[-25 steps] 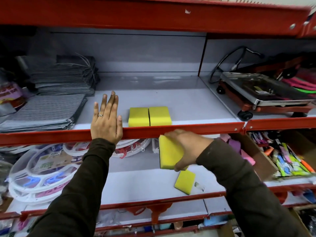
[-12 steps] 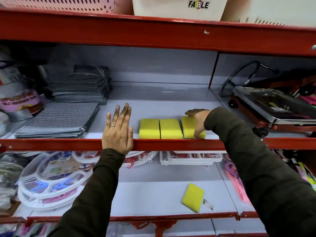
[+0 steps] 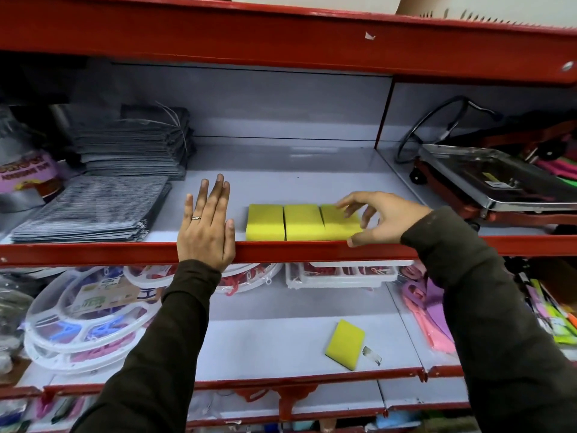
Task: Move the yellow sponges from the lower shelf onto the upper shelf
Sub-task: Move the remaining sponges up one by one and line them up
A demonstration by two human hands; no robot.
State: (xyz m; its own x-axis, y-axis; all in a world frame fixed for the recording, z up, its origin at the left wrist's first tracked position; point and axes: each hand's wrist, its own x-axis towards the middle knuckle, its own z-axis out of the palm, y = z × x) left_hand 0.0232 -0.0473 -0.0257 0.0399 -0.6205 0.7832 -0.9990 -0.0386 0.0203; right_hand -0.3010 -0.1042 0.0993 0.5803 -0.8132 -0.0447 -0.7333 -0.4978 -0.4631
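Head view: right hand, fingers spread and gripping nothing, hovers over the right-hand sponge, likely squaring the row. Left hand lies flat and empty, bracing on the upper shelf.

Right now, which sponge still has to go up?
Look at the lower shelf, under the red rail. One yellow sponge lies there alone, turned crooked with a dark underside showing, unlike the three lined up above.

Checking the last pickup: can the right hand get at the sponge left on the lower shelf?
Probably yes. The right hand is open above the top row, and the lower sponge lies alone near the front edge with nothing over it.
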